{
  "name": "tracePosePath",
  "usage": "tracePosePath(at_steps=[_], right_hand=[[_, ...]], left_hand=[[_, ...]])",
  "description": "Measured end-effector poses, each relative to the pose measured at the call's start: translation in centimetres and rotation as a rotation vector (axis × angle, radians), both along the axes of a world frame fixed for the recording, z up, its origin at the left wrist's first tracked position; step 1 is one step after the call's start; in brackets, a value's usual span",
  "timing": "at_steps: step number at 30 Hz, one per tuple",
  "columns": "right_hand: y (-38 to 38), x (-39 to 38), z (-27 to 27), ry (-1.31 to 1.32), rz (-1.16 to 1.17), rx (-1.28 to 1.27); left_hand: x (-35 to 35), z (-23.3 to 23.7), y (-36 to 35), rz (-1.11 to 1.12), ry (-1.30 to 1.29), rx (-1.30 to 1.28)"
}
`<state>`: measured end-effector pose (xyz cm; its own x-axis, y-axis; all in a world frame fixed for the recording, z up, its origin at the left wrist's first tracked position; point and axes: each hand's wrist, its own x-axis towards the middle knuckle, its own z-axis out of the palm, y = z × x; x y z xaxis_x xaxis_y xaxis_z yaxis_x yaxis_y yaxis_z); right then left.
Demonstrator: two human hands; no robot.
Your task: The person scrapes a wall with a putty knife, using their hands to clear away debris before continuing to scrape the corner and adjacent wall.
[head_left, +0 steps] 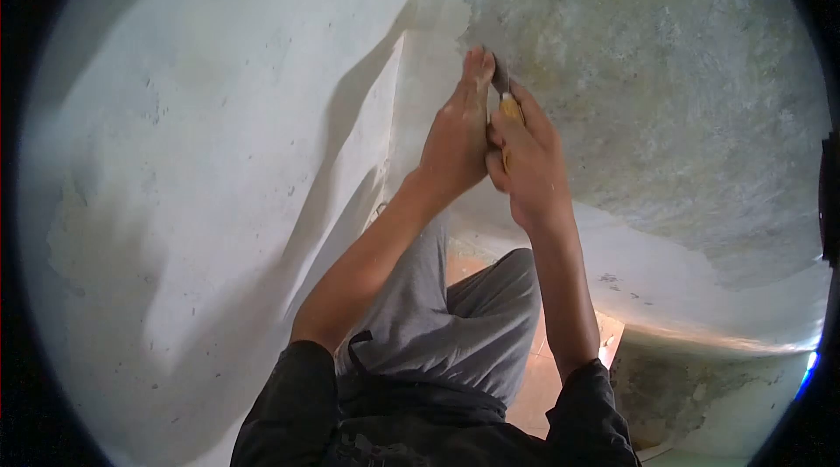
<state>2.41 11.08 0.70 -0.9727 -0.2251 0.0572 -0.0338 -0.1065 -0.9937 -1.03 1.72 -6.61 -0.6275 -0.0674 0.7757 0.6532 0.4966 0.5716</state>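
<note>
Head view, looking down the person's own arms: dark sleeves [289, 406] fill the bottom edge, and grey trousers [455, 327] show between them, over a strip of orange-tiled floor [560, 371]. Both bare forearms reach up and away to meet at the wall.

The right hand [529, 170] is closed in a fist around the yellow handle of a scraper [507, 104], knuckles facing the camera. The left hand [455, 139] lies just beside it, touching it, with its fingers stretched out straight along the tool and the fingertips pressing at the grey blade. It is not wrapped around the handle, and its thumb is hidden.

The scraper's blade stands against the rough wall [665, 73], a mottled grey-green surface, at the left edge of that bare patch. Just to the left runs the inner corner where this wall meets the smooth white wall [219, 161], on which the arms' shadow falls. A white band remains along the lower edge of the rough wall.
</note>
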Motion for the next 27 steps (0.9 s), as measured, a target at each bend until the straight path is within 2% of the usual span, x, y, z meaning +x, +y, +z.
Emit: tracePosePath(at_steps=[6,9,11,13,16,18,21,23,25,27], right_hand=[[-0.4,1.6,0.8,-0.025,-0.001,0.055],[-0.7,0.2,0.8,-0.015,-0.02,0.024],[-0.1,1.2,0.0,-0.079,-0.035,0.012],[-0.2,1.3,1.3,-0.014,0.036,0.065],[-1.0,0.2,-0.3,0.057,-0.06,0.081],[-0.5,1.5,0.8,0.013,-0.02,0.072],[-0.9,0.6,0.7,-0.038,-0.02,0.07],[-0.6,0.8,0.4,-0.037,-0.057,0.077],[-0.2,2.0,1.7,-0.038,0.042,0.087],[-0.7,0.1,0.5,0.015,-0.005,0.155]], left_hand=[[0.9,-0.4,-0.1,0.045,0.002,-0.029],[-0.1,0.3,-0.5,-0.029,-0.036,0.021],[-0.3,-0.1,-0.4,0.048,-0.003,-0.048],[0.3,0.1,-0.1,0.036,0.018,-0.012],[-0.2,-0.6,-0.6,0.027,0.039,-0.002],[-0.4,-0.4,-0.7,0.04,0.091,-0.033],[0.7,-0.3,-0.6,-0.055,-0.054,0.049],[-0.3,-0.4,-1.0,0.053,-0.001,-0.072],[0.3,-0.1,-0.5,0.004,0.004,-0.031],[0.7,-0.6,-0.5,-0.037,-0.025,0.025]])
